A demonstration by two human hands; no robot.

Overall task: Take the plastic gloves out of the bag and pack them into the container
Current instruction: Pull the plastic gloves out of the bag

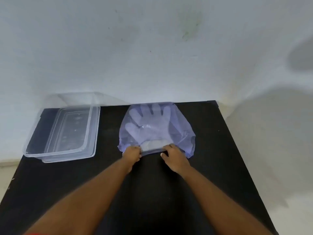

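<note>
A translucent bluish plastic bag (pixel 179 133) lies flat on the black table (pixel 152 192), its far edge at the wall. Through it show the plastic gloves (pixel 149 122), fingers pointing away from me. My left hand (pixel 133 153) pinches the bag's near edge at its left side. My right hand (pixel 175 156) pinches the same edge a little to the right. A clear rectangular container (pixel 28 150) stands open and empty at the table's left end.
The container appears to rest on its clear lid (pixel 94 146), whose edge shows along its right and near sides. A pale wall (pixel 152 48) rises directly behind the table. The table's right edge (pixel 240 150) runs diagonally toward me.
</note>
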